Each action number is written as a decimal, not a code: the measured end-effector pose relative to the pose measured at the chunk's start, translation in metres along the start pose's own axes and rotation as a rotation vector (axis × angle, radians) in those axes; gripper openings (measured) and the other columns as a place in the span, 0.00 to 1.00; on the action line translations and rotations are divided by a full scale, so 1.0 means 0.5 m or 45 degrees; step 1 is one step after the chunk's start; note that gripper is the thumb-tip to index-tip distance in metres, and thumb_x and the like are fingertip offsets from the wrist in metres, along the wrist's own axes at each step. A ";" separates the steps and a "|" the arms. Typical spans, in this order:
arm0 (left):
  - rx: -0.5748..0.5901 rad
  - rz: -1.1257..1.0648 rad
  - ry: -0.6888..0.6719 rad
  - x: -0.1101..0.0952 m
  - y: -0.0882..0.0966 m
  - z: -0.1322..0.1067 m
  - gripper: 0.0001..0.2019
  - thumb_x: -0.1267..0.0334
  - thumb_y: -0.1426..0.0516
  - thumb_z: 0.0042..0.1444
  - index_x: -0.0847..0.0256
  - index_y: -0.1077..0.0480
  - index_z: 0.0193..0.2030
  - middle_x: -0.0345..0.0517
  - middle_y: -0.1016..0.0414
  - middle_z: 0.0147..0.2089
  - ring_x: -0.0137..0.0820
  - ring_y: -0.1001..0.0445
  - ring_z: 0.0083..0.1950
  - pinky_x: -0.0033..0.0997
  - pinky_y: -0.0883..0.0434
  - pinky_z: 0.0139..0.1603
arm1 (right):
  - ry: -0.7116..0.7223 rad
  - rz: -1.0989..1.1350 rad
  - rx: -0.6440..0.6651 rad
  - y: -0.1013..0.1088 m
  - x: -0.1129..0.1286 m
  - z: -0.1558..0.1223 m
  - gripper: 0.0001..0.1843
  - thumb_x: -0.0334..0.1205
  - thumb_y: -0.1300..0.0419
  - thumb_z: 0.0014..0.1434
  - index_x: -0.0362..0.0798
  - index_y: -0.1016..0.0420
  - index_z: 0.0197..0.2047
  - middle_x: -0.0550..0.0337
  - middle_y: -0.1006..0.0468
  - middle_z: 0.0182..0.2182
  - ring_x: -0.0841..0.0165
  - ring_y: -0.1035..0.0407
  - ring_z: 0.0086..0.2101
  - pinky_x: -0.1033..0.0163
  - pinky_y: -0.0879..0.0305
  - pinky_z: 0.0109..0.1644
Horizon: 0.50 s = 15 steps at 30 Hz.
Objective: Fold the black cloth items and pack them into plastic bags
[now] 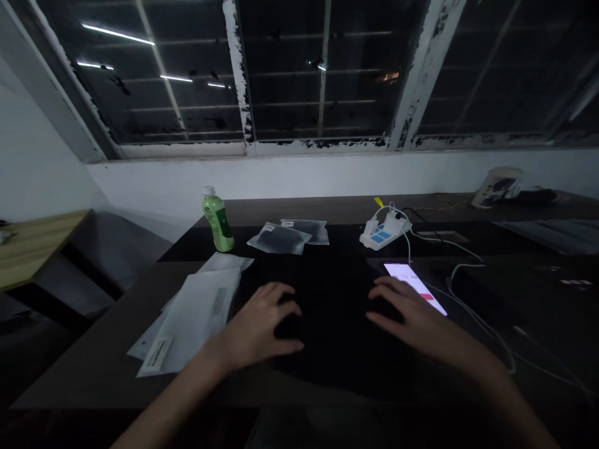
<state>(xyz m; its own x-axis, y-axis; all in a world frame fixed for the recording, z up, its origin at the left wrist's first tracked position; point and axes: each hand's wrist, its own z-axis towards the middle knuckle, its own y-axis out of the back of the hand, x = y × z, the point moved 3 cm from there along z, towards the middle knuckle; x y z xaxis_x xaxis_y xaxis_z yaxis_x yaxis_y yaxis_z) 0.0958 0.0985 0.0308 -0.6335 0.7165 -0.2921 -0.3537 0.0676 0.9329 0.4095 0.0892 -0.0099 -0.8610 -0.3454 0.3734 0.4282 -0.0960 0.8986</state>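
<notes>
My left hand (pixel 266 319) is over the dark middle of the table, fingers bent and spread, holding nothing. Facing it across a gap, my right hand (pixel 407 312) also has its fingers apart and grips nothing. Between and below them spreads a black flat area (pixel 334 330), too dark to tell what it is. A lit phone (pixel 428 298) lies beside my right hand, which partly covers it. White flat plastic packets (pixel 199 312) are stacked left of my left hand. Farther back lie two smaller frosted packets (pixel 281 239), one overlapping the other.
A green bottle (pixel 218 221) with a white cap stands at the back left. White plugs sit in a power strip (pixel 382 234), with cables (pixel 484 324) running along the right. A white cylindrical container (pixel 493 187) stands at the far right, below the windows. A wooden table (pixel 47 240) stands left.
</notes>
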 end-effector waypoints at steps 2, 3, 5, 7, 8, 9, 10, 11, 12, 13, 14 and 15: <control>0.060 0.100 -0.045 -0.034 -0.025 -0.010 0.12 0.60 0.36 0.55 0.56 0.26 0.46 0.50 0.29 0.57 0.45 0.31 0.60 0.50 0.34 0.61 | -0.013 0.073 0.145 -0.008 0.013 -0.035 0.17 0.52 0.40 0.59 0.59 0.27 0.50 0.57 0.34 0.60 0.56 0.34 0.56 0.51 0.34 0.58; 0.062 0.126 -0.053 -0.040 -0.034 -0.011 0.08 0.64 0.38 0.58 0.57 0.26 0.44 0.49 0.27 0.54 0.43 0.30 0.58 0.49 0.35 0.63 | -0.029 0.097 0.168 -0.012 0.016 -0.046 0.16 0.50 0.40 0.59 0.59 0.26 0.50 0.57 0.33 0.60 0.56 0.33 0.56 0.51 0.34 0.58; 0.036 0.119 -0.051 -0.042 -0.040 -0.009 0.06 0.69 0.43 0.62 0.57 0.26 0.42 0.46 0.23 0.47 0.38 0.26 0.52 0.48 0.36 0.63 | -0.039 0.116 0.154 -0.020 0.019 -0.056 0.10 0.45 0.42 0.61 0.57 0.23 0.45 0.56 0.28 0.56 0.57 0.30 0.53 0.51 0.33 0.57; -0.018 0.055 -0.039 -0.039 -0.027 -0.006 0.07 0.68 0.47 0.64 0.56 0.28 0.43 0.43 0.22 0.43 0.36 0.24 0.48 0.48 0.35 0.63 | -0.020 0.129 0.101 -0.020 0.023 -0.056 0.10 0.42 0.45 0.62 0.56 0.22 0.40 0.56 0.23 0.50 0.57 0.28 0.50 0.50 0.33 0.58; -0.050 0.016 -0.035 -0.040 -0.015 -0.007 0.07 0.67 0.47 0.65 0.55 0.28 0.44 0.42 0.22 0.43 0.35 0.24 0.47 0.48 0.35 0.63 | -0.013 0.145 0.066 -0.014 0.026 -0.057 0.10 0.42 0.46 0.63 0.56 0.23 0.40 0.56 0.22 0.49 0.58 0.28 0.50 0.50 0.33 0.58; -0.079 -0.024 -0.034 -0.043 0.000 -0.009 0.07 0.66 0.47 0.64 0.55 0.28 0.44 0.43 0.21 0.43 0.35 0.23 0.46 0.48 0.36 0.64 | -0.013 0.169 0.027 -0.006 0.028 -0.060 0.11 0.44 0.47 0.64 0.57 0.23 0.42 0.57 0.22 0.49 0.58 0.28 0.50 0.50 0.33 0.57; -0.104 -0.067 -0.037 -0.049 0.015 -0.013 0.07 0.66 0.47 0.64 0.55 0.29 0.45 0.43 0.21 0.44 0.35 0.23 0.46 0.48 0.36 0.64 | -0.021 0.200 -0.006 0.005 0.029 -0.066 0.11 0.45 0.47 0.64 0.58 0.23 0.44 0.57 0.22 0.49 0.58 0.28 0.50 0.51 0.32 0.57; -0.117 -0.114 -0.044 -0.057 0.030 -0.019 0.07 0.65 0.47 0.63 0.54 0.28 0.44 0.43 0.21 0.45 0.35 0.23 0.46 0.48 0.36 0.64 | -0.037 0.232 -0.025 0.017 0.030 -0.074 0.12 0.47 0.47 0.65 0.59 0.24 0.45 0.58 0.22 0.50 0.59 0.27 0.50 0.52 0.31 0.56; -0.106 -0.162 -0.050 -0.066 0.042 -0.025 0.06 0.64 0.46 0.63 0.54 0.28 0.43 0.42 0.21 0.45 0.35 0.23 0.47 0.47 0.36 0.64 | -0.056 0.258 -0.012 0.028 0.029 -0.084 0.12 0.49 0.47 0.65 0.60 0.24 0.47 0.58 0.22 0.50 0.59 0.27 0.49 0.52 0.30 0.55; -0.065 -0.208 -0.053 -0.075 0.050 -0.032 0.05 0.63 0.44 0.62 0.53 0.27 0.42 0.42 0.21 0.44 0.35 0.23 0.47 0.46 0.34 0.62 | -0.073 0.274 0.044 0.037 0.029 -0.096 0.13 0.51 0.46 0.64 0.61 0.24 0.48 0.58 0.21 0.50 0.59 0.27 0.49 0.53 0.30 0.54; 0.001 -0.251 -0.054 -0.083 0.053 -0.037 0.04 0.60 0.43 0.61 0.53 0.27 0.41 0.42 0.21 0.43 0.35 0.23 0.46 0.43 0.30 0.58 | -0.088 0.278 0.135 0.043 0.029 -0.107 0.14 0.53 0.43 0.63 0.62 0.23 0.48 0.59 0.21 0.49 0.58 0.26 0.49 0.52 0.29 0.53; 0.077 -0.288 -0.051 -0.089 0.052 -0.041 0.05 0.58 0.42 0.61 0.53 0.26 0.40 0.41 0.20 0.42 0.35 0.23 0.45 0.40 0.28 0.53 | -0.105 0.274 0.241 0.045 0.030 -0.115 0.15 0.56 0.41 0.60 0.63 0.23 0.48 0.59 0.20 0.48 0.57 0.26 0.48 0.52 0.29 0.52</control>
<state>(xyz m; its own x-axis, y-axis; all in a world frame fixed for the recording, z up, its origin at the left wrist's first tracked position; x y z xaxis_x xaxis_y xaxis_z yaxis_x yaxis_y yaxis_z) 0.1008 0.0540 0.0638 -0.5144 0.7055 -0.4875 -0.4407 0.2702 0.8560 0.4220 0.0281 0.0028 -0.7787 -0.2615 0.5702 0.5509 0.1500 0.8210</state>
